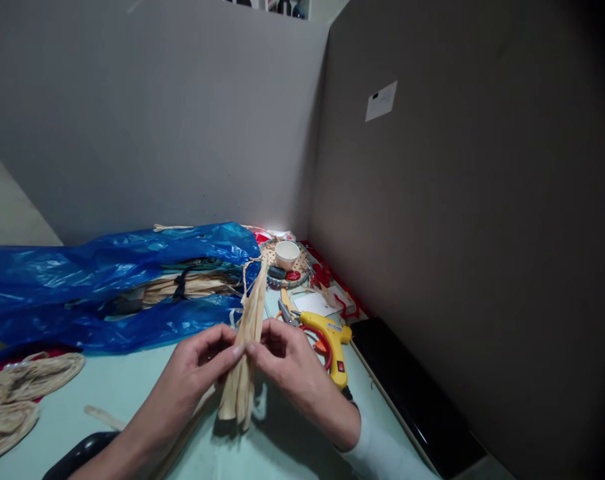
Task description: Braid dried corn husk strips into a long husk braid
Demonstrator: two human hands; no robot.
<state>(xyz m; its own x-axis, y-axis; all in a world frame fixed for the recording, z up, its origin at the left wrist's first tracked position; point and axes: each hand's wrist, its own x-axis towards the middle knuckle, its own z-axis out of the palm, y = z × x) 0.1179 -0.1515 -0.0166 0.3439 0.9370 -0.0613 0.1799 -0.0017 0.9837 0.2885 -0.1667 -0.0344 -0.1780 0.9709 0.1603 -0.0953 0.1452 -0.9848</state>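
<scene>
A bunch of pale dried husk strips [253, 310] stands nearly upright between my hands, its tied, narrow end at the top and its loose ends spreading below. My left hand [207, 360] pinches the bunch from the left, thumb in front. From the right, my right hand [287, 357] grips it at the same height, the two thumbtips almost touching. The fingers behind the strips are partly hidden. Just right of my right hand lies a yellow glue gun [332, 337], with red-handled pliers [288, 313] beside it.
A blue plastic bag [117, 260] holding more dried strips [197, 288] spreads along the back left. Braided pieces [42, 377] lie at far left. A woven tray [302, 273] carries a white cup [287, 253]. A black flat device [412, 393] lies by the right partition [457, 200].
</scene>
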